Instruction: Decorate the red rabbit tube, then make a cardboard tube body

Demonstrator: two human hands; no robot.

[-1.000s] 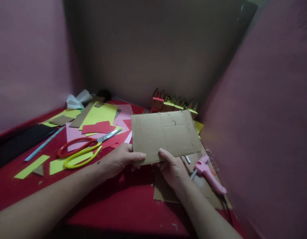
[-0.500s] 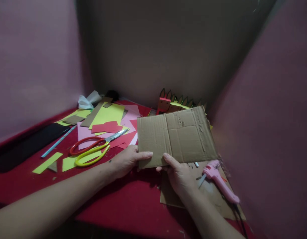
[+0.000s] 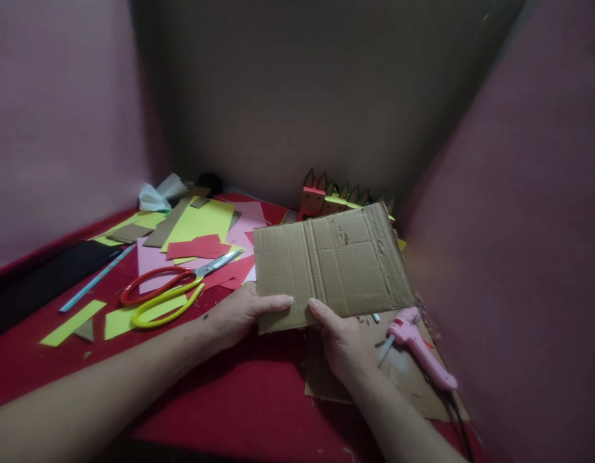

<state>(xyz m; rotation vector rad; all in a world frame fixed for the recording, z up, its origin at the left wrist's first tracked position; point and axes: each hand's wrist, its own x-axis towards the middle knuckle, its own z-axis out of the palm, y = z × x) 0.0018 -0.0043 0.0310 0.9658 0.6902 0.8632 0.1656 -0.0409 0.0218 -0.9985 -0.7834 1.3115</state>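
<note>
A creased rectangle of brown cardboard [image 3: 330, 260] is held up, tilted, above the red table. My left hand [image 3: 242, 315] grips its lower left corner, thumb lying on the front face. Along the lower edge, my right hand [image 3: 343, 337] pinches it with the thumb in front; the other fingers are mostly hidden behind. Left of the cardboard lie scissors [image 3: 174, 286] with one red and one yellow handle, blades slightly apart. To the right, a pink glue gun [image 3: 420, 347] rests on a larger cardboard sheet [image 3: 330, 379], partly covered by my right hand and forearm.
Yellow paper [image 3: 201, 222], pink paper [image 3: 152, 257] and red paper [image 3: 198, 247] overlap at the left back. A striped straw [image 3: 97, 280] lies beside a black flat item [image 3: 51, 276]. Behind the held cardboard stands a row of pointed cardboard pieces [image 3: 321, 186]. Walls enclose the table.
The whole view has shifted slightly, so things sit a little further left. Both hands keep their hold on the cardboard, which has barely moved or tilted.
</note>
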